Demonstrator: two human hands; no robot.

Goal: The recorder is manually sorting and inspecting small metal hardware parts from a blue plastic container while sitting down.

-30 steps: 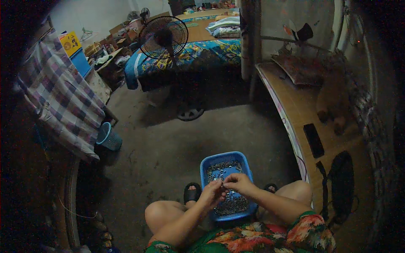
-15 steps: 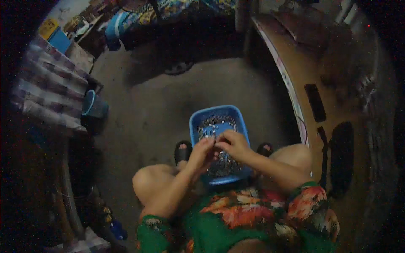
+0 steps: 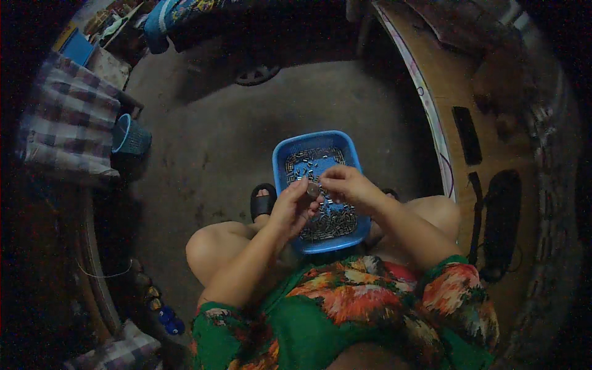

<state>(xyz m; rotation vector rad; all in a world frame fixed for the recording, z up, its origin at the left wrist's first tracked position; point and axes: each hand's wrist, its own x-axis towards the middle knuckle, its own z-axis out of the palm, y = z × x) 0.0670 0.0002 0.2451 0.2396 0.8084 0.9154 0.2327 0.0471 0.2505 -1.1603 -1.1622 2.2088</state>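
A blue plastic basket [image 3: 283, 145] sits in front of me between my knees. Many small, shiny metal-looking cylinders [image 3: 330, 227] lie in it, heaped at the near end and along the walls, with blue mesh bottom showing between them. Above the basket, my left hand [image 3: 295, 208] is closed on a small round greyish disc-like piece [image 3: 312, 190], held between thumb and fingers. My right hand [image 3: 345, 184] pinches its thumb and forefinger together just right of that piece. Whatever those fingertips hold is too small to make out.
A dark slipper [image 3: 263, 200] shows on my left foot, beside the basket. A blue-green waste bin [image 3: 131, 135] stands at the left by a checked cloth [image 3: 77, 123]. A wooden surface on the right bears a black remote-like object [image 3: 467, 135] and a dark elongated case [image 3: 501, 213].
The view has tilted, so the basket and hands appear higher. My hands have parted slightly, and the round piece in my left hand now shows.
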